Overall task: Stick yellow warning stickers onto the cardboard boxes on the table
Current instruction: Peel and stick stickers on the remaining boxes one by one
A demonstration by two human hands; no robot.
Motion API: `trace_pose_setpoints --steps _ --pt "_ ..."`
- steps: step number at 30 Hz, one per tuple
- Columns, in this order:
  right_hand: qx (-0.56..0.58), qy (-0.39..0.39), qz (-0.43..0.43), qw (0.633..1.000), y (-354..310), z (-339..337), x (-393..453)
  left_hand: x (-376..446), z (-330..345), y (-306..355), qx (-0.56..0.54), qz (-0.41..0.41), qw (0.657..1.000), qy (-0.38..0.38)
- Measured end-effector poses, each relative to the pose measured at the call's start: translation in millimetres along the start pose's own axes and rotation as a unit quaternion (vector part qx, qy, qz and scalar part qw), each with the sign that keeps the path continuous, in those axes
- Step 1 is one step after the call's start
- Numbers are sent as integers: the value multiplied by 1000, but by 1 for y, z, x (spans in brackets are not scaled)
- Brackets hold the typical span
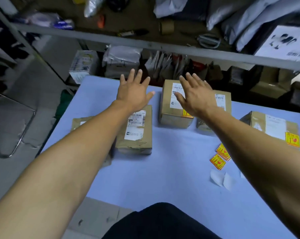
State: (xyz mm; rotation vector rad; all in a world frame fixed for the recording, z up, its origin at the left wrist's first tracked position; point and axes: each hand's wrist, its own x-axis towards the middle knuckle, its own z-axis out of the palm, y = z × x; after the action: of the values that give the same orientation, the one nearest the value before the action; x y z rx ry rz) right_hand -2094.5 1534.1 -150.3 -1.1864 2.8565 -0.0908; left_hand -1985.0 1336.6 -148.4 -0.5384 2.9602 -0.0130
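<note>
shelf [163, 47]: tape roll [166, 27] | grey mailer bags [232, 12] | table [163, 178]: 2 white backing papers [221, 178]

Five brown cardboard boxes [135, 133] with white shipping labels lie on the table, two already bearing yellow stickers, while loose yellow warning stickers [220, 156] lie nearby.

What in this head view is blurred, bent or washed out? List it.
Head view: wide-angle bending curves the shelf rail; the left hand and right hand are slightly motion-soft; shelf clutter is smeared, label text unreadable; the yellow stickers stay fairly crisp; lighting is flat, with soft shadows on the blue table.
</note>
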Motion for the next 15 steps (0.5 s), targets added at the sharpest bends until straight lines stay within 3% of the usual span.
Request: trace_pose_setpoints --steps 4,10,13,15 --pt "8 -8 -33 999 -40 12 -10 -30 13 -25 0 -26 1000 -6" --pt "92 -76 -55 991 -96 74 -39 -72 82 -41 -46 -47 996 -60" --pt "142 -126 -59 980 -114 115 -60 -90 128 -38 -124 -54 985 -109" --pt "181 -142 -43 972 -121 135 -74 -97 152 -36 -185 -60 975 -104"
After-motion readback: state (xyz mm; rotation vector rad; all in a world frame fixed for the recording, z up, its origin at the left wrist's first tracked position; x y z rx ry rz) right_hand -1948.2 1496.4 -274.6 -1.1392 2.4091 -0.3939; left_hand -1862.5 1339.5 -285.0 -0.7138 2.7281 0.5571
